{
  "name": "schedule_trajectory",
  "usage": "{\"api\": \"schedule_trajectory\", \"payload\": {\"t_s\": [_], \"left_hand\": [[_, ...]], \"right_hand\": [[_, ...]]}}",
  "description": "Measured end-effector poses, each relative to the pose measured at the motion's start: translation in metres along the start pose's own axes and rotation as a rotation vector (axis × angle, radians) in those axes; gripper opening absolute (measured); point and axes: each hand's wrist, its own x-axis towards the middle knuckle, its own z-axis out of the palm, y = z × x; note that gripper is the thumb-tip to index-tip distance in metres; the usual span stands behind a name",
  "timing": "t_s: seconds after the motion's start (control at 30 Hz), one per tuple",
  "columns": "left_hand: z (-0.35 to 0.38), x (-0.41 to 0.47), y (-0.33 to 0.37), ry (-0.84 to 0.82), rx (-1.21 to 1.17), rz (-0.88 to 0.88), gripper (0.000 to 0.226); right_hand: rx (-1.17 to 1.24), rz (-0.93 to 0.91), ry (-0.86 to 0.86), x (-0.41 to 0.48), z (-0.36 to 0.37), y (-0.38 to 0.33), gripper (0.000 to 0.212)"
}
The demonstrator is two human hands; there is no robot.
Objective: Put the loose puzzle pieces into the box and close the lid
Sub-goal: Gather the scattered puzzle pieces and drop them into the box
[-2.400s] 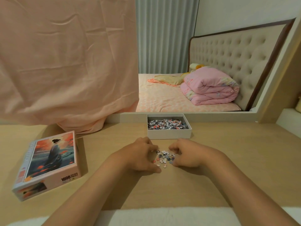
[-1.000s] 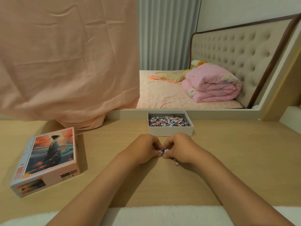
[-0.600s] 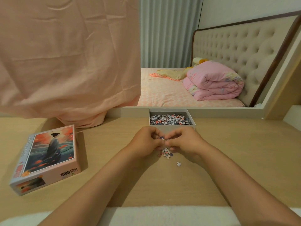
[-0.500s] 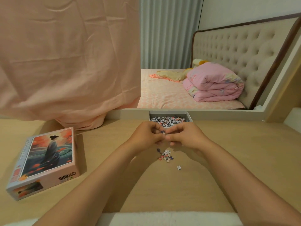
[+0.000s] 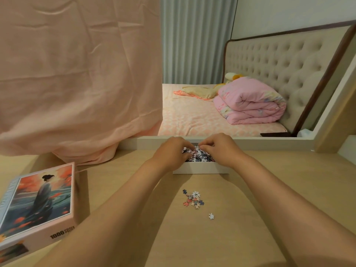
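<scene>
The open white box (image 5: 200, 169) stands at the far edge of the wooden table and is partly filled with puzzle pieces (image 5: 201, 157). Both my hands hover over it with their fingertips meeting. My left hand (image 5: 172, 152) has its fingers curled, with puzzle pieces showing at the fingertips. Beside it, my right hand (image 5: 219, 149) is curled the same way over the box's right half. A small heap of loose pieces (image 5: 193, 199) lies on the table between my forearms, with a single white piece (image 5: 211, 216) nearer to me. The illustrated lid (image 5: 38, 205) lies at the left.
A pink cloth (image 5: 77, 83) hangs down onto the table at the back left, just behind the lid. A low white ledge (image 5: 269, 141) runs behind the box. Beyond it is a bed with a folded pink quilt (image 5: 250, 105).
Both hands gathered pieces on the table, lifted together and moved forward over the box. Several pieces stayed behind on the table, and one dropped nearer to me.
</scene>
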Motion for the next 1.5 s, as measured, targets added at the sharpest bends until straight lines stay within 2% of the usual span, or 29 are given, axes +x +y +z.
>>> {"api": "schedule_trajectory", "payload": {"t_s": [0.1, 0.17, 0.23, 0.3, 0.37, 0.43, 0.5, 0.6, 0.7, 0.83, 0.93, 1.0, 1.03, 1.2, 1.5], "left_hand": [[-0.003, -0.011, 0.005, 0.129, -0.044, 0.047, 0.018], [-0.007, -0.024, 0.013, 0.154, -0.103, 0.079, 0.015], [-0.007, -0.04, 0.02, 0.049, -0.102, 0.11, 0.014], [0.0, -0.052, 0.022, -0.121, -0.02, 0.11, 0.017], [0.009, -0.064, 0.019, -0.232, 0.079, 0.089, 0.032], [0.016, -0.073, 0.017, -0.272, 0.106, 0.08, 0.044], [0.018, -0.08, 0.018, -0.283, 0.079, 0.088, 0.048], [0.02, -0.085, 0.024, -0.256, 0.027, 0.135, 0.036], [0.02, -0.087, 0.027, -0.263, -0.006, 0.145, 0.027], [0.009, -0.091, 0.025, -0.231, -0.005, 0.073, 0.036], [-0.003, -0.097, 0.018, -0.305, 0.067, 0.021, 0.049], [-0.007, -0.099, 0.015, -0.354, 0.128, 0.017, 0.047], [-0.006, -0.099, 0.014, -0.358, 0.129, 0.022, 0.044], [0.0, -0.094, 0.022, -0.299, 0.102, 0.109, 0.025], [0.005, -0.095, 0.019, -0.221, -0.016, 0.033, 0.024]], "right_hand": [[-0.007, -0.035, 0.023, -0.008, -0.004, -0.002, 0.014], [0.022, -0.059, 0.022, -0.021, -0.008, -0.008, 0.013], [0.073, -0.067, -0.08, -0.039, -0.012, -0.014, 0.011], [0.077, -0.035, -0.269, -0.058, -0.015, -0.02, 0.009], [-0.035, 0.008, -0.422, -0.074, -0.015, -0.02, 0.014], [-0.13, 0.047, -0.502, -0.087, -0.011, -0.018, 0.024], [-0.147, 0.067, -0.531, -0.095, -0.006, -0.015, 0.027], [-0.135, 0.053, -0.503, -0.101, 0.003, -0.01, 0.02], [-0.129, 0.019, -0.381, -0.1, 0.011, -0.008, 0.013], [-0.091, -0.041, -0.252, -0.099, 0.022, -0.006, 0.013], [-0.043, -0.022, -0.272, -0.098, 0.02, -0.001, 0.027], [-0.105, -0.049, -0.329, -0.098, 0.021, 0.001, 0.044], [-0.132, -0.074, -0.349, -0.099, 0.023, 0.0, 0.044], [-0.093, -0.108, -0.353, -0.097, 0.033, -0.007, 0.031], [-0.031, -0.025, -0.262, -0.1, 0.038, -0.014, 0.017]]}}
